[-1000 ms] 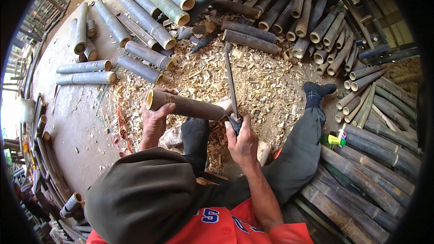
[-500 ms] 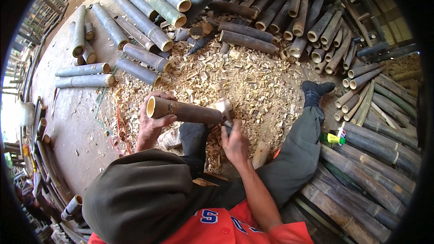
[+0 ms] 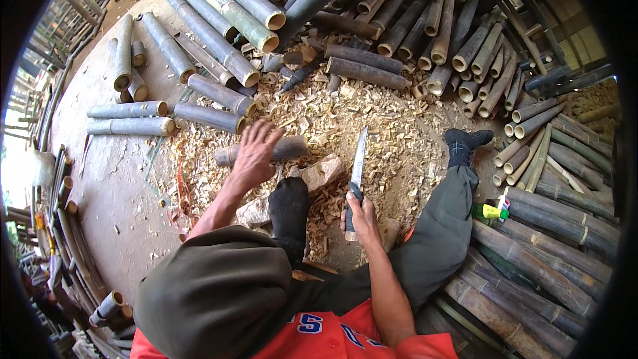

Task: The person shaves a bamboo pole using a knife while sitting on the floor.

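Spread left hand [image 3: 254, 154] is covering a bamboo tube [image 3: 291, 148], likely stiff, graspable midway. Right hand [image 3: 363, 217] is gripping a knife [image 3: 359, 161].

Bamboo tube [image 3: 290, 148]: dark brown-grey, crosswise over wood chips [image 3: 392, 153], middle partly covered | Knife [image 3: 357, 169]: narrow pale blade, dark handle, right of tube, not touching, tip pointing forward.

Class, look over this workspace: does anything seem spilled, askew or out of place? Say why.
Yes, mildly: a green-capped bottle sits by the bamboo poles on the right, odd beside so much bamboo. Loose wood chips litter the floor, looking spilled.
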`<state>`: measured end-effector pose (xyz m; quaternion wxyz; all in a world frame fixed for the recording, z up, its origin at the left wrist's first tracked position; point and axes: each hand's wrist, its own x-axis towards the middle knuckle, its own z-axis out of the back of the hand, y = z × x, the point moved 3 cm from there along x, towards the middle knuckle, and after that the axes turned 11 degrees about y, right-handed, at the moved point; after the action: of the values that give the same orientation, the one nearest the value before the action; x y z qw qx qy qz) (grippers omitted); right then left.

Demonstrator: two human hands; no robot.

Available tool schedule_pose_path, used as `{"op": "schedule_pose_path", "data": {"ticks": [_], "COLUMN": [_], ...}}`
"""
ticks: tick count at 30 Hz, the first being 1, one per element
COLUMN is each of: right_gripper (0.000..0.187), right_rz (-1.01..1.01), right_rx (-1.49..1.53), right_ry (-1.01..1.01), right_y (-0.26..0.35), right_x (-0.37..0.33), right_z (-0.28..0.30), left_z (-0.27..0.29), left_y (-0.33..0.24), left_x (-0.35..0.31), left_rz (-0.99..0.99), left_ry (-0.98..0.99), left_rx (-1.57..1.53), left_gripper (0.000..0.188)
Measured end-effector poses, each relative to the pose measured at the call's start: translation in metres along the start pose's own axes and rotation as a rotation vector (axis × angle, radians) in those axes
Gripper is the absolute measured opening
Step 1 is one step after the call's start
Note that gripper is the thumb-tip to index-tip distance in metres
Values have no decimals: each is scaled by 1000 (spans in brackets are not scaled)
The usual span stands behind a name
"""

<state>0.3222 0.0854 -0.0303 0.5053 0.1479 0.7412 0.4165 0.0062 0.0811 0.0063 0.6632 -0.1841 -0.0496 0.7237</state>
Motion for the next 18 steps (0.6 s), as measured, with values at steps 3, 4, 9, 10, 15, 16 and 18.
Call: {"op": "schedule_pose_path", "data": {"ticks": [3,4,9,10,15,16,18], "right_gripper": [37,37,35,35,33,33,48], "right_rz": [-43,-53,-31,-10,59,65,102], "right_rx": [-104,-175,-193,-132,-111,-107,-237], "right_ry": [8,6,-31,-31,16,15,-44], "right_y": [-2,-4,-9,-15,6,7,4], "right_x": [5,5,0,3,2,0,-7], "right_z": [1,0,6,12,3,4,5], "left_z": [-35,-38,30,48,89,95,90], "left_y": [11,18,-6,-21,-39,-50,-48], "left_x": [27,30,24,20,-23,-28,-39], "left_rz": [-107,-58,-105,-86,-116,-101,21], "left_ry": [78,121,-251,-282,-369,-401,-448], "left_rx": [14,-21,-465,-616,-1207,-1298,-1079], "left_gripper": [77,76,70,71,84,82,70]}}
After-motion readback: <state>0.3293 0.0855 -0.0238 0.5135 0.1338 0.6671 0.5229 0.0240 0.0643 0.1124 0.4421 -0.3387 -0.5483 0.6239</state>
